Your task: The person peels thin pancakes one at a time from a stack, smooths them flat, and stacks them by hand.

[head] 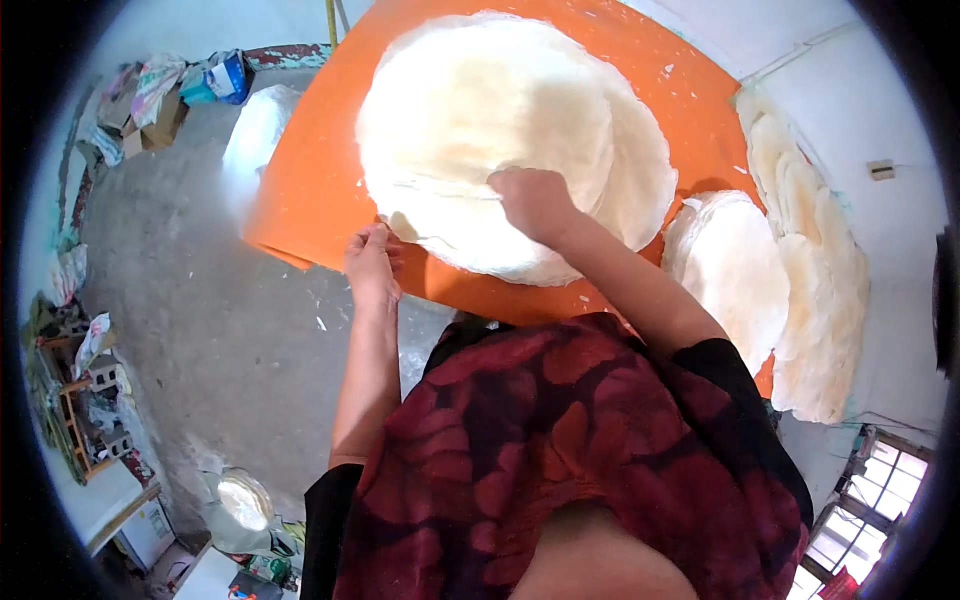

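A pile of large, thin, round cream-coloured sheets (480,97) lies on an orange cloth (315,172) before me. My right hand (532,202) is over the pile's lower middle, its fingers curled down at a crease or edge of the top sheet; whether they grip it is hard to tell. At the pile's lower left rim is my left hand (371,259), its thumb and finger pinched together at the sheet's edge. The glare on the sheets hides fine detail there.
Right of the pile stands a smaller stack of pale round sheets (727,270), with a long row of overlapping sheets (814,300) along the wall. Cardboard boxes (161,124) and bags line the far left wall. Small white scraps dot the cloth and the grey floor (225,315).
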Available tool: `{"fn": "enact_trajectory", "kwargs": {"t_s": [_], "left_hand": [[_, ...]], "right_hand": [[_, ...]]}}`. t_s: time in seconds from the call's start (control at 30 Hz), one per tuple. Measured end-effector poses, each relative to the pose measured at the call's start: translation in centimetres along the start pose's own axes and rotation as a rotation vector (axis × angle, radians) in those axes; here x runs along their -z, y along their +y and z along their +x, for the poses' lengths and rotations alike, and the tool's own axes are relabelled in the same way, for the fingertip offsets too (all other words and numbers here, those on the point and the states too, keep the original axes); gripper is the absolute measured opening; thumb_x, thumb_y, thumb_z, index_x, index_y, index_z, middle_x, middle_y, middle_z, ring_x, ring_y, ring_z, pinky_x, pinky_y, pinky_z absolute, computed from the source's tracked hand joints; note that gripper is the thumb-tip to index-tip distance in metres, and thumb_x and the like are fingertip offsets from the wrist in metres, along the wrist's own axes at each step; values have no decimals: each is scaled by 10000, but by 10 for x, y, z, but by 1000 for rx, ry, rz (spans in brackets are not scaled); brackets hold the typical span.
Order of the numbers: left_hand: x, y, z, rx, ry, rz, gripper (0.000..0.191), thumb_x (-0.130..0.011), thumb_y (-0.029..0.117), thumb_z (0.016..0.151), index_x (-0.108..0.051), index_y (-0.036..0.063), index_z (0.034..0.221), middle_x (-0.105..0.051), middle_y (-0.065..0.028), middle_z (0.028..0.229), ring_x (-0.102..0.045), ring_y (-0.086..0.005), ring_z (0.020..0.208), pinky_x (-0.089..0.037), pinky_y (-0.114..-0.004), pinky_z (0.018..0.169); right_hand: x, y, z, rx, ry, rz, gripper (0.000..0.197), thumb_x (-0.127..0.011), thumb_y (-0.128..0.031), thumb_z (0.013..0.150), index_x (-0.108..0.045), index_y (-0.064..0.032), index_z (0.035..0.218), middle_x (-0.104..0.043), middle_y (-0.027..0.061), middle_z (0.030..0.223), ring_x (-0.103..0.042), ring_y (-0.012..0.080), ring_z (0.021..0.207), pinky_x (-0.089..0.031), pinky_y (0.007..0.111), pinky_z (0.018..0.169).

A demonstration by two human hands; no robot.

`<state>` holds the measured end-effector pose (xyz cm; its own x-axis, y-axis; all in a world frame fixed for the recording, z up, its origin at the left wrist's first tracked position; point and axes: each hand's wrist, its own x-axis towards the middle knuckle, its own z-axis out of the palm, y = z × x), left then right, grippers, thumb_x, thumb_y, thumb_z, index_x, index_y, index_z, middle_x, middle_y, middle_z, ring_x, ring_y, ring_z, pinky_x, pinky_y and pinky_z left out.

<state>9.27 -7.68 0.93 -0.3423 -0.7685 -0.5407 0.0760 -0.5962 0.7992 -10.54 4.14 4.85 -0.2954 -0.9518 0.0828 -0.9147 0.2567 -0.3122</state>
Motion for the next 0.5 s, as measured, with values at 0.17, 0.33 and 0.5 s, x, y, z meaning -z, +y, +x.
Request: {"fn": "enact_trajectory", "kwargs": {"t_s": [0.17, 0.33, 0.5], "left_hand": [[1, 4, 24, -9, 31, 155, 89, -583, 107, 825, -521, 52, 854, -538, -37, 659, -496, -110, 463, -353, -214, 386], [-8, 10, 26, 29, 36, 22, 104, -610, 107, 816, -521, 54, 811, -524, -36, 625, -496, -121, 452, -368, -224, 392], [-18, 15, 15, 149, -112, -9, 157, -574, 172, 852, -516, 26, 869, -554, -62, 674, -529, -159, 498, -427, -265, 436]], "right_hand": [[3, -1, 1, -76, -37, -26, 115, -463, -42, 741, -576, -48, 759, -592, 126, 752, -588, 311, 713, -454, 435, 593], [6, -8, -2, -40, 11, -59, 115, -470, -55, 742, -582, -56, 767, -590, 129, 749, -595, 297, 711, -465, 420, 579], [2, -24, -10, -31, -1, -106, 92, -497, -96, 746, -583, -72, 770, -595, 115, 771, -602, 281, 718, -481, 402, 586]]}}
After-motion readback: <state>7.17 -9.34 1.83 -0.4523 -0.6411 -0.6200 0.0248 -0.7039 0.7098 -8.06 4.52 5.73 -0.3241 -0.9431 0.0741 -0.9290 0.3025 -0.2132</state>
